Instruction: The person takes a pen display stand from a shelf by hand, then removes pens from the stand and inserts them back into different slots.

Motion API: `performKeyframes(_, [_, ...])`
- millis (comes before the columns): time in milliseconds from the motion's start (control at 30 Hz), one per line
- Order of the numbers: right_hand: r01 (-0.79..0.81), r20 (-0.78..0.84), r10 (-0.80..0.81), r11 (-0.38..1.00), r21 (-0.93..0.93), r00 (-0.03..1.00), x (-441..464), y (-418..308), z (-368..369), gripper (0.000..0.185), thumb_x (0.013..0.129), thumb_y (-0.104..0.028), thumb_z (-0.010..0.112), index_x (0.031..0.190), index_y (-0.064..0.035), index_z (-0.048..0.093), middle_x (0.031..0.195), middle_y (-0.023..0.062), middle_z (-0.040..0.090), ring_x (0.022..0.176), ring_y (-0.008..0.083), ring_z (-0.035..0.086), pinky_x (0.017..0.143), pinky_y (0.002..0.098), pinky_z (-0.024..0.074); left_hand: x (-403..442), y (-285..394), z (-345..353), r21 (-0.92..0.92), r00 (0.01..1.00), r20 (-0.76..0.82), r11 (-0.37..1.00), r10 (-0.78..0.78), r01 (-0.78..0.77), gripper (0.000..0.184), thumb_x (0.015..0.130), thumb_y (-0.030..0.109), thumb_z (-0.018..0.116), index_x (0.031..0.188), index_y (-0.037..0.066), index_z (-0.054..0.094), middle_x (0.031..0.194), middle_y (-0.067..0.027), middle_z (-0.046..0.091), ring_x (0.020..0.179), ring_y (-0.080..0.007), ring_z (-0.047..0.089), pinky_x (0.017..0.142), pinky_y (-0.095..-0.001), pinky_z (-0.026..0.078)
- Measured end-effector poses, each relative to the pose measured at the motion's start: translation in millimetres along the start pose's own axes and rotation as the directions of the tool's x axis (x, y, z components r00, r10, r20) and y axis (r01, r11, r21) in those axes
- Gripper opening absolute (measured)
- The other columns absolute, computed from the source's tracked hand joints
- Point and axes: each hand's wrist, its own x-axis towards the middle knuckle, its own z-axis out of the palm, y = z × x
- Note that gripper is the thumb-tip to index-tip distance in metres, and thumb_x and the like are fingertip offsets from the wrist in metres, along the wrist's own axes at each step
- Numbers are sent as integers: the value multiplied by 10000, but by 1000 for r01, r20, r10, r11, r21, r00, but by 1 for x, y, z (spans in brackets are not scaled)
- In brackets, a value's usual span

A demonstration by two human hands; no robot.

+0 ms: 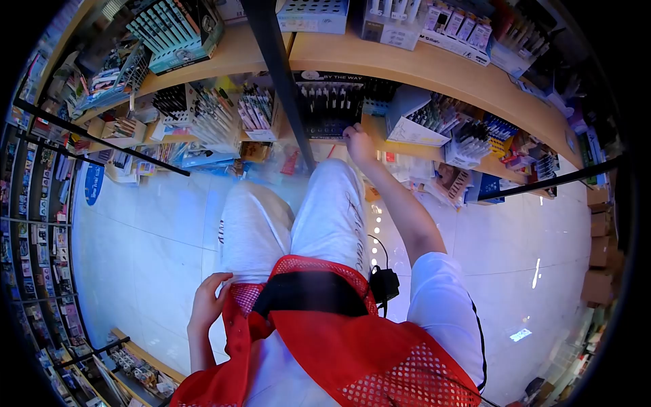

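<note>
My right hand [359,144] reaches forward to the lower shelf, its fingers curled at the front right corner of a black pen display box [330,129]. What the fingers hold, if anything, is too small to make out. Several dark pens [331,100] stand upright in that box, under a panel lettered "BY THE WAY". My left hand [209,302] rests by my left thigh at the edge of the red vest [237,339], fingers loosely bent and nothing visible in them.
A dark upright post [279,74] stands left of the display box. The upper wooden shelf [434,64] overhangs the lower one and carries pen boxes. A white pen box [413,129] sits to the right. A black device [384,283] hangs at my right hip.
</note>
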Motion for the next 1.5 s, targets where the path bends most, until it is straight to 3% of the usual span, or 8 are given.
performKeyframes(167, [-296,-406,342,939,173,848,-3,-20,-4,265,779,-238,647,840,8,571,964,176,578,954,385,564,814,415,475,-6,-11,16,-25,1000,-1,999,29,-29,197,819,26,578,1013,17,612,973,-142,628,904,-305,598,787,-359,481])
performKeyframes(300, [-714,31,713,700,13,700,35,-8,3,436,783,-380,653,887,42,608,1094,213,585,1088,375,516,904,410,433,-3,-8,16,-46,1000,0,999,19,-19,201,817,23,580,1016,20,613,958,-141,625,884,-303,595,774,-357,480])
performKeyframes(567, [-703,481,589,707,83,650,56,1,9,394,843,-422,586,868,-33,644,835,131,664,773,239,657,647,326,504,7,-9,18,-42,998,57,999,15,-12,196,824,24,570,1014,16,616,959,-141,625,887,-297,594,780,-355,477])
performKeyframes(700, [-833,696,467,397,385,545,56,3,28,336,893,-332,535,1020,-25,584,908,127,658,758,217,657,601,320,538,12,-12,15,-25,996,83,999,25,-23,196,830,25,563,1018,15,618,963,-142,629,901,-300,600,792,-358,476])
performKeyframes(767, [-769,698,394,39,638,598,53,1,38,337,906,-286,521,1087,-2,537,948,139,649,757,242,660,625,349,566,13,-9,13,-20,995,93,1000,25,-23,193,833,26,561,1016,15,619,966,-142,631,907,-301,603,799,-359,475])
performKeyframes(867, [-718,710,396,-160,678,583,55,-9,23,327,919,-221,493,1097,54,499,988,189,629,765,288,667,675,369,589,13,-8,13,-31,996,77,999,46,-44,185,835,31,562,1010,17,623,972,-140,633,908,-305,606,806,-360,474])
performKeyframes(1067, [-582,368,517,345,736,772,24,13,11,296,921,-145,481,1091,97,472,969,253,613,726,348,670,660,355,594,8,-11,18,-17,998,51,999,36,-35,186,823,30,573,1000,17,628,975,-147,630,929,-317,591,821,-365,469])
performKeyframes(1500, [-434,394,663,-114,893,637,-75,-54,-42,376,910,-76,462,1183,84,259,1034,253,534,711,371,652,644,407,593,5,1,26,57,979,-5,977,204,-204,177,818,70,583,982,14,614,966,-137,626,905,-321,581,805,-378,466])
